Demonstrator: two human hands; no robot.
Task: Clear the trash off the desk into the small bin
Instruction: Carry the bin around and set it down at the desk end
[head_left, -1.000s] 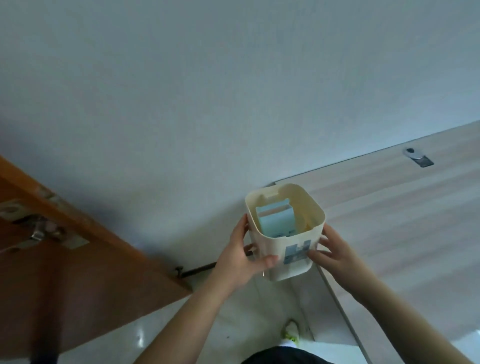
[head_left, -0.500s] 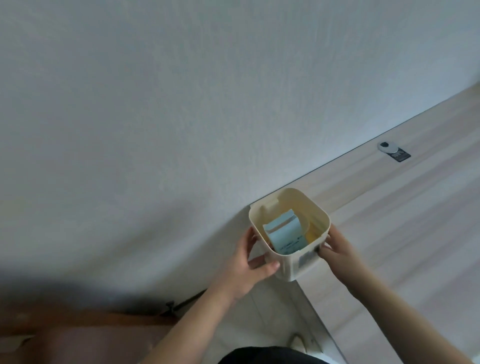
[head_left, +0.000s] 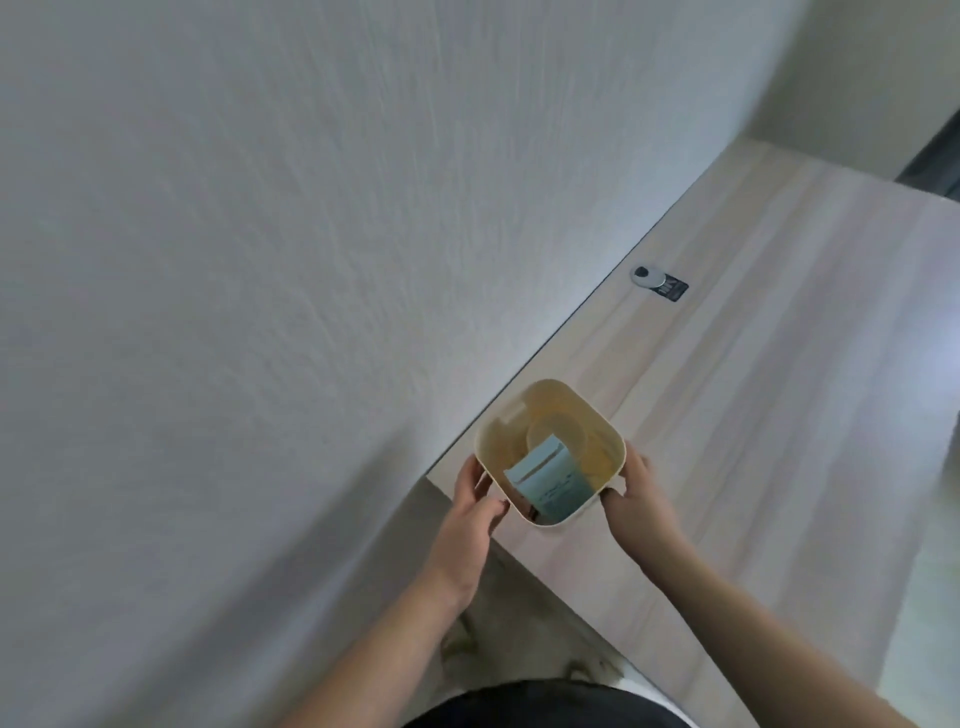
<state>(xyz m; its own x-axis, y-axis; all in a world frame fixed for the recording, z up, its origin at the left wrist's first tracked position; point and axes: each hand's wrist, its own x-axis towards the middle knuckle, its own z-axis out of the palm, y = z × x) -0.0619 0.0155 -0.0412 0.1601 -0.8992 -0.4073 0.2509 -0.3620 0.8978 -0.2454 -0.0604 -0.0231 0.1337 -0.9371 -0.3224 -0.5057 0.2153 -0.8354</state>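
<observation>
A small cream bin (head_left: 493, 447) with rounded corners stands at the left corner of the pale wooden desk (head_left: 753, 441), close to the wall. Inside it lie a light blue carton (head_left: 550, 483) and some yellowish trash (head_left: 597, 457). My left hand (head_left: 475, 512) wraps the bin's left wall from outside. My right hand (head_left: 636, 493) presses on its right wall. Both hands hold the bin between them, and its base seems to rest on the desk top.
A white wall (head_left: 260, 260) runs along the desk's far edge. A small round white device on a black tag (head_left: 657, 280) lies on the desk near the wall. Tiled floor (head_left: 519, 623) shows below the desk's left end.
The bin has moved from beyond the desk's corner onto the desk top, carried by both hands. The view has swung right, and the brown door is out of sight.
</observation>
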